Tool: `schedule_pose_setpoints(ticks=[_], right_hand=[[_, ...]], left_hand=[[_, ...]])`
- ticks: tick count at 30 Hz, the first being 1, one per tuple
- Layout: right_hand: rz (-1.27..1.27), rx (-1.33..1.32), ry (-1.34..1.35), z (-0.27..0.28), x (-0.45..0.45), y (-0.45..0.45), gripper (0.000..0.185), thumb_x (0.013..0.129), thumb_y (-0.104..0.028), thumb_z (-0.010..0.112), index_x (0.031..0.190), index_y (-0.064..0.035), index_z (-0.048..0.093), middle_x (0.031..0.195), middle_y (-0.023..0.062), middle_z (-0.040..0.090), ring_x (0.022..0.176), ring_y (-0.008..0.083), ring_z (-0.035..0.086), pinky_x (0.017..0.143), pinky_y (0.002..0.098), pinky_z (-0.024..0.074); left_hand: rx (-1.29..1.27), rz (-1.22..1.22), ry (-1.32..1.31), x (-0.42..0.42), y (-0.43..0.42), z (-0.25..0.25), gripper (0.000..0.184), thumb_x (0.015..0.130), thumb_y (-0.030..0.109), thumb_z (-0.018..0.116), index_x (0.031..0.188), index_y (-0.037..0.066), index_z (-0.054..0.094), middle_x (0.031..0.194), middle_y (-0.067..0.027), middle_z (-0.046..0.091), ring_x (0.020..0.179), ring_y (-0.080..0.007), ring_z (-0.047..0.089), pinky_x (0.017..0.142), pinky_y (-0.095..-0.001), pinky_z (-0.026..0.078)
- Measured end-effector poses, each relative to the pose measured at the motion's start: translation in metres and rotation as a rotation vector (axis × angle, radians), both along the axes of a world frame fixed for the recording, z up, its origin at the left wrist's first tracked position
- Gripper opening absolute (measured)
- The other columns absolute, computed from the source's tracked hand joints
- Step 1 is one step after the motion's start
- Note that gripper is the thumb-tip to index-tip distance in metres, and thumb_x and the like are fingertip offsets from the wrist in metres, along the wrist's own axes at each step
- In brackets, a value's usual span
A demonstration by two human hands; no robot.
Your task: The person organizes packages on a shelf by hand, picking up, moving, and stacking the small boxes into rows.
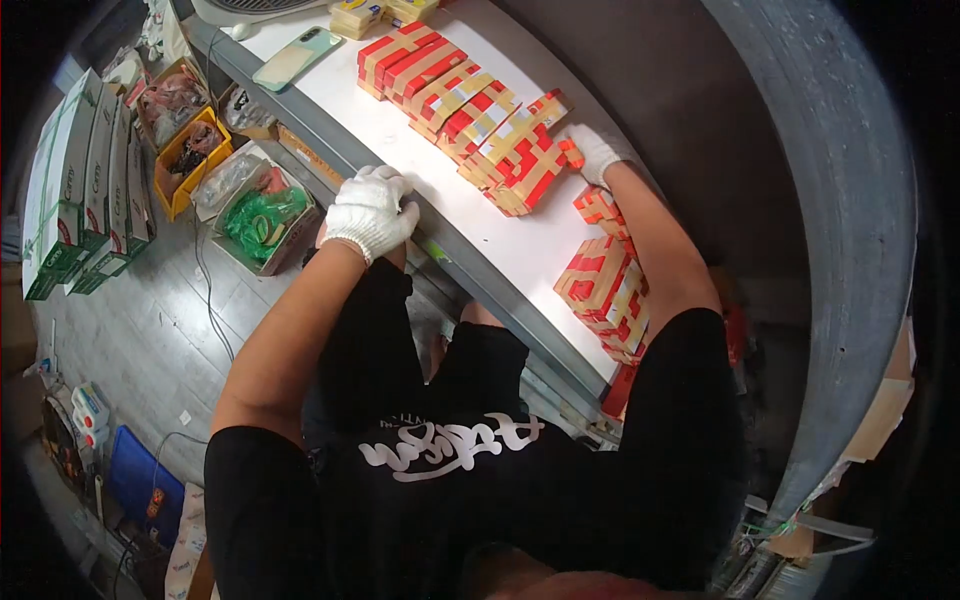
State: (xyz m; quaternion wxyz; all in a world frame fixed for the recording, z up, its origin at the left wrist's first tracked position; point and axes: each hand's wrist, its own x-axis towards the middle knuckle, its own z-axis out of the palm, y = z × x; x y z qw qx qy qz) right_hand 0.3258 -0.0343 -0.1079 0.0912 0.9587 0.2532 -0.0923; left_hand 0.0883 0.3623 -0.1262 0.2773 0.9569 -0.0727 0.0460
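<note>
A white knitted glove covers my left hand [370, 208], which rests at the near edge of the white table [450, 200] with its fingers curled; what they hold, if anything, is hidden. My right hand [597, 152], also gloved, reaches to the far side and grips a small red and tan taped box [571, 153]. Beside it runs a long row of red boxes [470, 120] bound with tan tape. Below my right forearm stands another stack of taped red boxes [605, 290], partly hidden by the arm.
A phone [298, 58] and small yellow packs [357, 18] lie at the table's upper left. On the floor at left are a yellow bin [190, 165], a carton with green plastic [262, 220] and stacked long white boxes [75, 180]. A curved grey edge [845, 250] stands at right.
</note>
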Motion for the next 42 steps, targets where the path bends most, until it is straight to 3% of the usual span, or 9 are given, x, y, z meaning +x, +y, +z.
schedule_pose_setpoints(ticks=[3,6,9,11,15,32,35,38,42], right_hand=[[-0.229,0.027,0.264,0.014,-0.009,0.013,0.048,0.079,0.000,0.084,0.123,-0.0074,0.067,0.122,0.0146,0.074,0.111,0.0346,0.072,0.092,0.0408,0.0602],[-0.009,-0.393,0.375,0.032,0.024,0.012,0.047,0.081,-0.008,0.083,0.126,-0.0080,0.068,0.131,0.0169,0.072,0.127,0.0330,0.067,0.103,0.0401,0.0565],[0.002,0.101,1.339,0.075,0.053,0.019,0.050,0.085,-0.009,0.078,0.134,-0.0104,0.066,0.135,0.0178,0.070,0.128,0.0330,0.067,0.107,0.0414,0.0546],[-0.165,-0.488,0.163,0.084,0.009,0.077,0.060,0.084,-0.007,0.077,0.142,-0.0116,0.061,0.144,0.0176,0.065,0.132,0.0343,0.064,0.110,0.0426,0.0528],[0.147,-0.176,-0.181,0.047,0.025,0.086,0.065,0.082,-0.003,0.077,0.145,-0.0107,0.059,0.148,0.0172,0.062,0.133,0.0349,0.062,0.112,0.0424,0.0510],[-0.776,0.773,0.437,-0.050,0.056,-0.005,0.034,0.100,-0.030,0.056,0.115,-0.0032,0.070,0.101,0.0156,0.074,0.084,0.0262,0.073,0.079,0.0413,0.0609],[-0.923,0.504,0.513,-0.036,0.048,-0.014,0.039,0.098,-0.023,0.063,0.133,-0.0061,0.063,0.116,0.0161,0.073,0.097,0.0285,0.075,0.091,0.0416,0.0605],[0.038,-0.480,0.290,0.017,0.008,0.029,0.043,0.091,-0.012,0.072,0.133,-0.0069,0.062,0.127,0.0148,0.072,0.112,0.0290,0.072,0.099,0.0399,0.0580],[-0.015,-0.565,0.340,0.029,0.002,0.052,0.057,0.082,-0.004,0.080,0.136,-0.0099,0.062,0.133,0.0139,0.070,0.121,0.0279,0.069,0.104,0.0374,0.0565]], left_hand=[[0.004,-0.007,0.023,-0.001,0.000,0.001,0.035,0.085,0.033,0.071,0.109,0.008,0.078,0.119,-0.0155,0.073,0.114,-0.0382,0.066,0.100,-0.0489,0.054],[0.009,-0.013,0.030,-0.003,0.000,0.003,0.034,0.085,0.033,0.071,0.108,0.008,0.078,0.118,-0.0153,0.073,0.114,-0.0384,0.066,0.100,-0.0489,0.054],[-0.033,-0.015,0.007,-0.002,0.000,0.002,0.032,0.085,0.032,0.071,0.106,0.009,0.078,0.117,-0.0152,0.073,0.114,-0.0387,0.066,0.100,-0.0490,0.054],[-0.035,-0.015,0.008,0.000,0.002,0.003,0.032,0.085,0.032,0.071,0.106,0.009,0.078,0.117,-0.0152,0.073,0.114,-0.0389,0.066,0.099,-0.0490,0.055],[-0.061,-0.009,0.009,-0.002,0.002,0.004,0.032,0.085,0.032,0.072,0.106,0.009,0.078,0.117,-0.0152,0.073,0.113,-0.0391,0.066,0.100,-0.0491,0.055],[-0.044,-0.028,0.061,-0.001,0.003,0.005,0.036,0.086,0.035,0.072,0.111,0.009,0.078,0.119,-0.0155,0.073,0.116,-0.0387,0.066,0.101,-0.0487,0.054],[-0.030,-0.031,0.049,0.000,0.002,0.006,0.036,0.086,0.035,0.072,0.110,0.009,0.078,0.119,-0.0156,0.073,0.116,-0.0387,0.066,0.101,-0.0487,0.054],[-0.013,-0.026,0.046,-0.002,0.001,0.003,0.036,0.085,0.034,0.072,0.109,0.008,0.078,0.118,-0.0157,0.073,0.115,-0.0388,0.066,0.100,-0.0488,0.054],[-0.011,-0.032,0.039,-0.003,0.003,0.005,0.035,0.085,0.034,0.072,0.107,0.008,0.078,0.118,-0.0154,0.073,0.113,-0.0388,0.066,0.099,-0.0491,0.054]])
